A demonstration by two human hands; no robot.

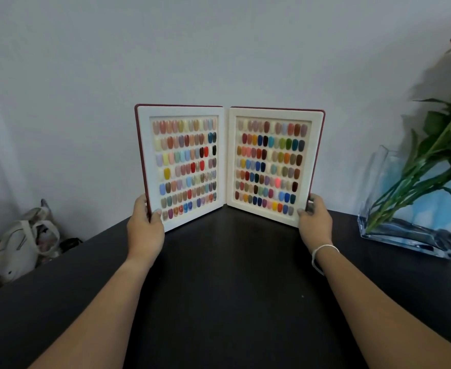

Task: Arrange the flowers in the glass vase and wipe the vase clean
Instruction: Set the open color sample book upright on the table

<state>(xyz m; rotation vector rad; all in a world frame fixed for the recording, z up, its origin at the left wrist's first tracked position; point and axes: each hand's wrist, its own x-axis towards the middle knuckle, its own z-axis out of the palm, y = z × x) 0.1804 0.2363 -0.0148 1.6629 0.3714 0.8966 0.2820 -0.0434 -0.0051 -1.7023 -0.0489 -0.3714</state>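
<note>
Person, head view: two bare forearms, no sleeves in view. Right wrist: one thin white bracelet (pixel 322 251). Left wrist unadorned.

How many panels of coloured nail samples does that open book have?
2. The left panel is held at its outer edge by the left hand; the right panel by the right hand. Both stand upright on the dark table.

Vase at far right, flowers already in it.
Clear rectangular glass vase (pixel 405 235) upright on dark table; red flowers (pixel 442 134), green stems leaning right, partly cropped.
</note>
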